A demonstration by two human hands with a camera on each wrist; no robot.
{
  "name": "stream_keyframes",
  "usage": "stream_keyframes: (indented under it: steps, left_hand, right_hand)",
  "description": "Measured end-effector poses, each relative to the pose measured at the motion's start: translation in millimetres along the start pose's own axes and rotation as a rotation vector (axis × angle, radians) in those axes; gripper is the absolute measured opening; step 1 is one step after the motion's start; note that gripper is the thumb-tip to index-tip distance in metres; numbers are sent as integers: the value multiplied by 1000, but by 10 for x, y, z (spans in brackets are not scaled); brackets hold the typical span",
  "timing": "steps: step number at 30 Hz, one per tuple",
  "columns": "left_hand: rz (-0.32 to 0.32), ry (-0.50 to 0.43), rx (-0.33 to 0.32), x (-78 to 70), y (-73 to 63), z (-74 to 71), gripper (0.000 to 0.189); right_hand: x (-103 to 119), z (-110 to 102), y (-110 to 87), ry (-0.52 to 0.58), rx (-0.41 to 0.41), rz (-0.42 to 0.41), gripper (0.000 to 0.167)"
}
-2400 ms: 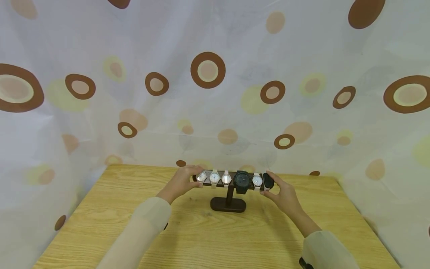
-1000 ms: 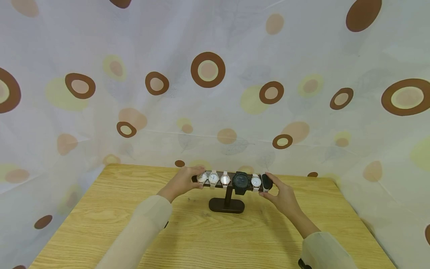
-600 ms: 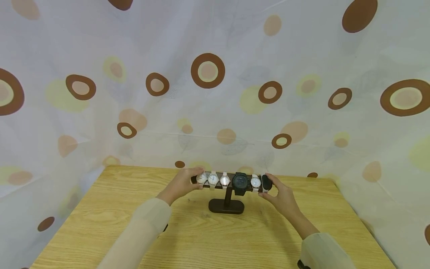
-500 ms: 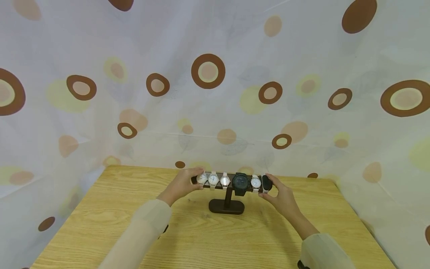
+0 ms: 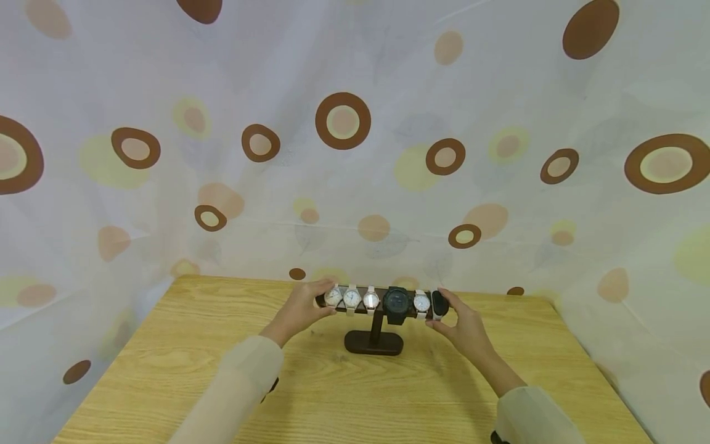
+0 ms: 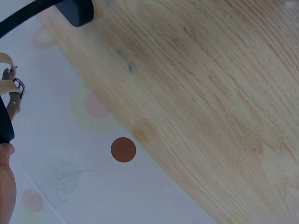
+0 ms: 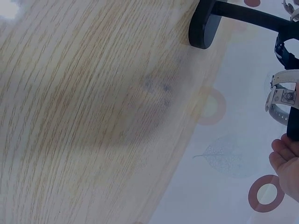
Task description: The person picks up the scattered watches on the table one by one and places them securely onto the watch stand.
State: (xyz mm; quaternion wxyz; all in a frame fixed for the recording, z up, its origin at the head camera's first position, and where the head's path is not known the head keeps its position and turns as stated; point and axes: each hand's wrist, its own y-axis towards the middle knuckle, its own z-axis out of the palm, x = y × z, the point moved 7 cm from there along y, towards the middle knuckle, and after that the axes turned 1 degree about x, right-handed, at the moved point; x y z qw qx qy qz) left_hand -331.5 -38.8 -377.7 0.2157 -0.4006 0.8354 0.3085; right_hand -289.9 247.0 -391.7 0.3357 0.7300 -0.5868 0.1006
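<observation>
A dark watch stand point(image 5: 374, 343) with an oval base stands on the wooden table, several watches strapped along its crossbar. Thumb and fingers of my left hand point(image 5: 298, 311) grip the bar's left end, beside a white-faced watch point(image 5: 333, 296). At the opposite end my right hand point(image 5: 468, 328) holds the bar around a black-faced smartwatch point(image 5: 440, 304) with a light strap. A bulky black watch point(image 5: 396, 301) sits right of the post. The right wrist view shows light straps point(image 7: 282, 96) hanging under the bar, above the fingers point(image 7: 282, 151). In the left wrist view, little of the hand point(image 6: 6, 186) shows.
The light wooden table point(image 5: 355, 401) reaches back to a whitish sheet point(image 5: 344, 185) printed with brown rings and spots. That sheet also hangs along both sides. Dark bands show at both sleeves.
The stand and both hands sit slightly further left and lower in the head view than 2.4 seconds ago, partly as the view shifts. Both hands keep their hold on the bar's ends.
</observation>
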Motion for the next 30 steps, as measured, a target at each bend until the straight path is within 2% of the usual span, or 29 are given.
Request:
stream_keyframes:
  steps: [8, 16, 21, 25, 30]
  left_hand:
    - [-75, -7, 4, 50, 14, 40, 57]
    - [-64, -28, -6, 27, 42, 45, 56]
    - [-66, -33, -23, 50, 14, 47, 59]
    - [-75, 1, -72, 93, -54, 31, 62]
    - [-62, 36, -188, 157, -206, -3, 65]
  right_hand:
    - [-8, 1, 18, -32, -12, -3, 69]
    - [-27, -23, 22, -37, -28, 11, 67]
    - [-47, -13, 19, -13, -25, 12, 68]
    - [-86, -19, -14, 13, 4, 46, 73]
    - [-121, -72, -113, 9, -6, 43, 75]
